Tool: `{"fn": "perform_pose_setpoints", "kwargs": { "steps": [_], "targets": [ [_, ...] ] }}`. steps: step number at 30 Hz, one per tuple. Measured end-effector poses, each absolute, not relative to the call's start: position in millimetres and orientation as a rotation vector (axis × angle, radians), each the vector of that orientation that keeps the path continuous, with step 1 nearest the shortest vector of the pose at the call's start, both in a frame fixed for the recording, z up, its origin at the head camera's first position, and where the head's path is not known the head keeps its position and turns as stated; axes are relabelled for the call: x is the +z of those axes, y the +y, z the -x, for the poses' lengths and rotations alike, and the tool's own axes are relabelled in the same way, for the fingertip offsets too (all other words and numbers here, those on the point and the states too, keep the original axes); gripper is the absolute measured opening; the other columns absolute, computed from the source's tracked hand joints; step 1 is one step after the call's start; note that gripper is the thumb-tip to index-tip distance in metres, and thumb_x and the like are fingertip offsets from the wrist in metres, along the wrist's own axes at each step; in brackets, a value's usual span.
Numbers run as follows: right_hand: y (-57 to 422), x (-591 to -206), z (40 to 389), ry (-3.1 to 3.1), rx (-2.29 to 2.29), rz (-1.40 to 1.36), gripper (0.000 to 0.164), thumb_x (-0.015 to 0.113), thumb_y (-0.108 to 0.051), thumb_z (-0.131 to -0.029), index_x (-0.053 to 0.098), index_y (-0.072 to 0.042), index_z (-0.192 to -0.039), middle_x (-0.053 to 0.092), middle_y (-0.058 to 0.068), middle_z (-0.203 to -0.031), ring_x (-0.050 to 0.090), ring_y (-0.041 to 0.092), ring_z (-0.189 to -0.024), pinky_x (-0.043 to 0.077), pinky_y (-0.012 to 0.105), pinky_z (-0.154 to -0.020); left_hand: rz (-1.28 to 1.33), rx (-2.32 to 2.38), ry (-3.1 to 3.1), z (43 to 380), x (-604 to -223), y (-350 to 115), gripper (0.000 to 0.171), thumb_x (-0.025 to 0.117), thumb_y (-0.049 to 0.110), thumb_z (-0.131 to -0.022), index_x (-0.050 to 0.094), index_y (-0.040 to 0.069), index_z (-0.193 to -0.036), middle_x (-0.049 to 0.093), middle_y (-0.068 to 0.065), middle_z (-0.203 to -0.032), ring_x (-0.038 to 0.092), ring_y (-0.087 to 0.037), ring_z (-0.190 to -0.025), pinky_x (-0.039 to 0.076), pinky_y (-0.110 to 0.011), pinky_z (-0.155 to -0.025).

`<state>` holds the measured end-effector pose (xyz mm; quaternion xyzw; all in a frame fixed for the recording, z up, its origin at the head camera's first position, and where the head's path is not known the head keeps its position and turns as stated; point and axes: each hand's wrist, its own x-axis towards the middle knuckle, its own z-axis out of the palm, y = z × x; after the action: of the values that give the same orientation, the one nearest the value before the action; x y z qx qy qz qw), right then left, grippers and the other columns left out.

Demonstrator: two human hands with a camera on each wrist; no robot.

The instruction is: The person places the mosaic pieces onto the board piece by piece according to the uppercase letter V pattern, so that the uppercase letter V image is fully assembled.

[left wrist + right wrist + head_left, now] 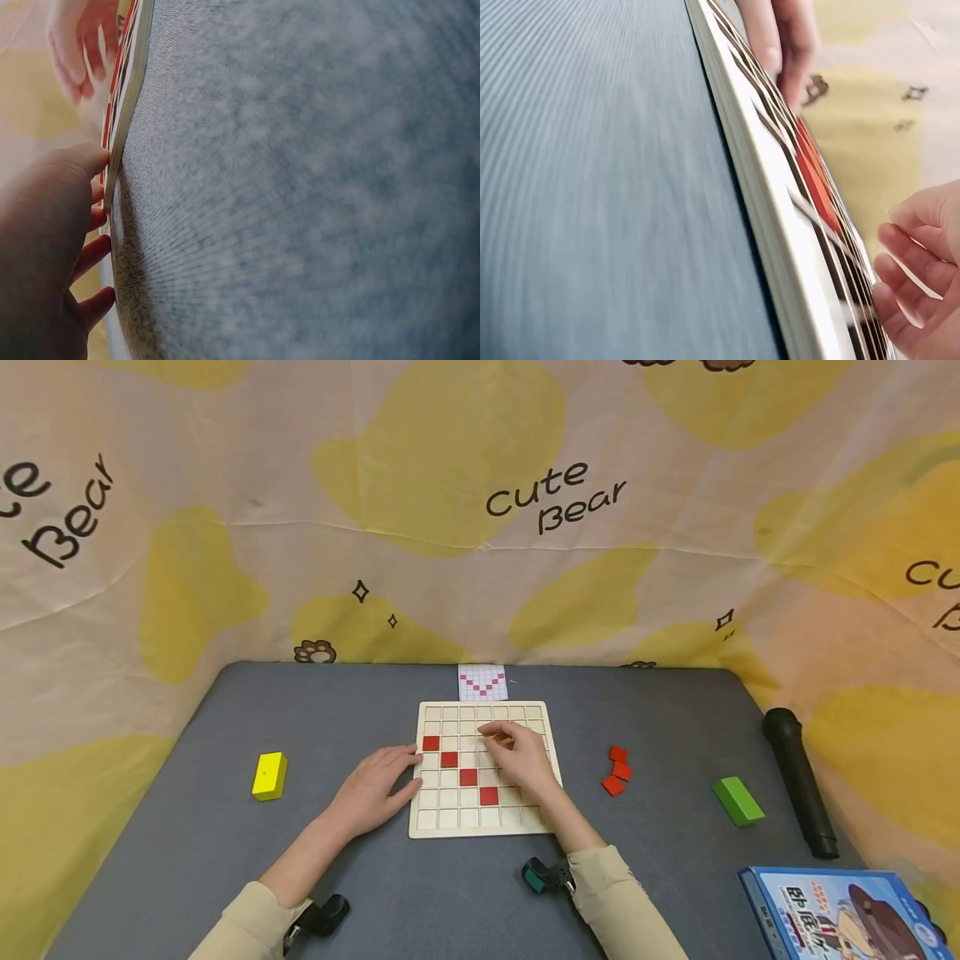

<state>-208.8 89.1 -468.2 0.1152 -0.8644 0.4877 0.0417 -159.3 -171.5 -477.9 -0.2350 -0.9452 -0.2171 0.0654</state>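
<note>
- Head view: your left hand [372,789] lies flat and relaxed on the grey table [225,852], its fingertips touching the left edge of the wooden grid board [483,814]. Your right hand [522,758] rests over the board's right half, fingers bent down onto the cells; you cannot tell from here whether it pinches a tile. Between your hands, four red tiles [459,767] run in a diagonal line down toward your right wrist. Three loose red tiles [616,771] lie well to the right of your right hand, a green block [738,801] farther right, a yellow block [269,776] well left of your left hand. A pattern card [482,682] sits just beyond the board.
- Left wrist view: your thumb presses the board's edge, fingers loosely spread; your right hand shows at the far end.
- Right wrist view: your fingers hover curled over the board, the red tiles just ahead of them.
</note>
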Motion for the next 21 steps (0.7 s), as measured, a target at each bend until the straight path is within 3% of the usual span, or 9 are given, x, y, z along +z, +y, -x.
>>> {"fn": "perform_pose_setpoints", "kwargs": {
  "steps": [11, 21],
  "targets": [
    [158, -466, 203, -2.664, 1.350, -0.216, 0.017, 0.067, -0.013, -0.090, 0.076, -0.015, -0.104, 0.071, 0.000, -0.091, 0.063, 0.016, -0.075, 0.051, 0.028, -0.067, 0.702, -0.655, -2.863, 159, -478, -171, 0.038, 0.064, 0.031, -0.095, 0.064, 0.009, -0.126, 0.056, -0.012, -0.136, 0.051, -0.031, -0.126, 0.040, -0.053, -0.102],
    [208, -464, 197, -2.676, 1.139, -0.141, 0.018, 0.067, -0.008, -0.090, 0.074, -0.008, -0.106, 0.071, 0.010, -0.098, 0.065, 0.025, -0.085, 0.053, 0.043, -0.078, 0.689, -0.639, -2.876, 160, -479, -170, 0.039, 0.065, 0.032, -0.095, 0.064, 0.009, -0.127, 0.056, -0.011, -0.137, 0.050, -0.031, -0.126, 0.040, -0.053, -0.102]
  ]
}}
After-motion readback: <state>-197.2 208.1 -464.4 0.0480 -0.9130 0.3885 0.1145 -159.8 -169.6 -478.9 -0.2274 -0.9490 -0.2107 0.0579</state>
